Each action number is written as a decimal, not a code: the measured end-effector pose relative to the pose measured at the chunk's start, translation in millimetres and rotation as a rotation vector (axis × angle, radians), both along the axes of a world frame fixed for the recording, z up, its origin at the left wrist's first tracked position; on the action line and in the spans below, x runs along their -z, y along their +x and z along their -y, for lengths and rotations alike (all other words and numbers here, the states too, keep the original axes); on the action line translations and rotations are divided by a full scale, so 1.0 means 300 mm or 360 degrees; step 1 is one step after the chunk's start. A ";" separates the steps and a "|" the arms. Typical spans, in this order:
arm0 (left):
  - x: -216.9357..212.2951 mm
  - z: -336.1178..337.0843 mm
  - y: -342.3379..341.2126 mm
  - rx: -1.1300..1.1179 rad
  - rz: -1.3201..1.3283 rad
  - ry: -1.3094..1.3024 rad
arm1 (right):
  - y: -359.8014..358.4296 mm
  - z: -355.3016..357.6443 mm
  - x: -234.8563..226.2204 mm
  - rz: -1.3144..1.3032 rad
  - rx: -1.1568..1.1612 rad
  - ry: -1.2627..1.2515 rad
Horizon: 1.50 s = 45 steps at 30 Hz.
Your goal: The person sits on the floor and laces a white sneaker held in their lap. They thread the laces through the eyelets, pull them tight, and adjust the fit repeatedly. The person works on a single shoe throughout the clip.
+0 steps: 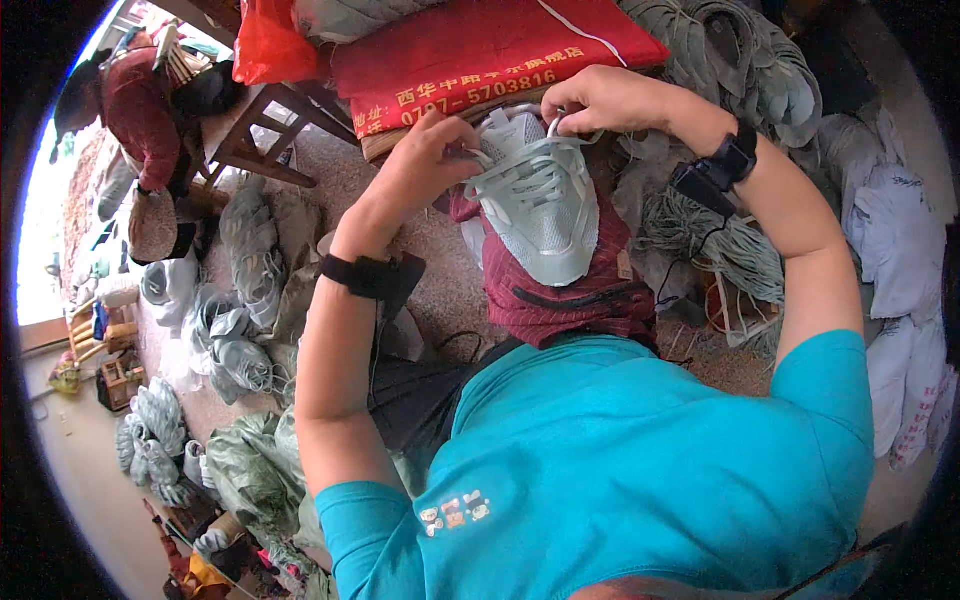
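Note:
A pale green sneaker [540, 215] with a mesh upper rests on maroon striped cloth [570, 310] over my lap, its toe pointing toward me. Matching shoelace [535, 185] crosses its front through the eyelets. At the collar's left side, my left hand [432, 158] is closed in a pinch on the lace. My right hand [612, 102] pinches another stretch of lace at the right side of the collar, where it bends in a small loop. Both hands are raised beside the shoe's opening. Dark bands with small devices circle both wrists.
A red printed cloth [480, 60] covers a board just beyond the shoe. Bundled pale green laces [715, 240] hang at right, near white sacks [895, 235]. Stacked shoe parts [250, 250] and a green sack [255, 470] lie left. A person [145, 110] sits by a wooden stool [265, 140].

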<state>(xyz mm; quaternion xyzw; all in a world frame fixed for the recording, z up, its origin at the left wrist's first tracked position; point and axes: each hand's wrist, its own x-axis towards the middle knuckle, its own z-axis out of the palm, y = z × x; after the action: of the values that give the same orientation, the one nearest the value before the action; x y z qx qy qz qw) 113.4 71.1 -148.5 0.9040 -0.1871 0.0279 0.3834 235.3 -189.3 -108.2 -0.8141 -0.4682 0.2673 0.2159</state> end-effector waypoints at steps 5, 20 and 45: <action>0.009 -0.014 0.013 0.0092 -0.0374 0.0026 | 0.026 -0.015 0.054 -0.0034 -0.0101 -0.0049; -0.099 0.221 -0.074 -0.0118 0.0183 -0.0834 | -0.120 -0.134 0.045 -0.0868 0.0475 0.0975; 1.142 0.151 -0.317 -0.0098 -0.0732 0.0838 | -0.135 -0.137 0.228 -0.0453 0.0785 0.1010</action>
<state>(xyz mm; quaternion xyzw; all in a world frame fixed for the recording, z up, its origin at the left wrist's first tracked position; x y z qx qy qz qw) 18.2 25.9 -491.0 0.9597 -0.0692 -0.2141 0.1683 194.7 -148.2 -176.5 -0.7499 -0.2840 0.1600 0.5757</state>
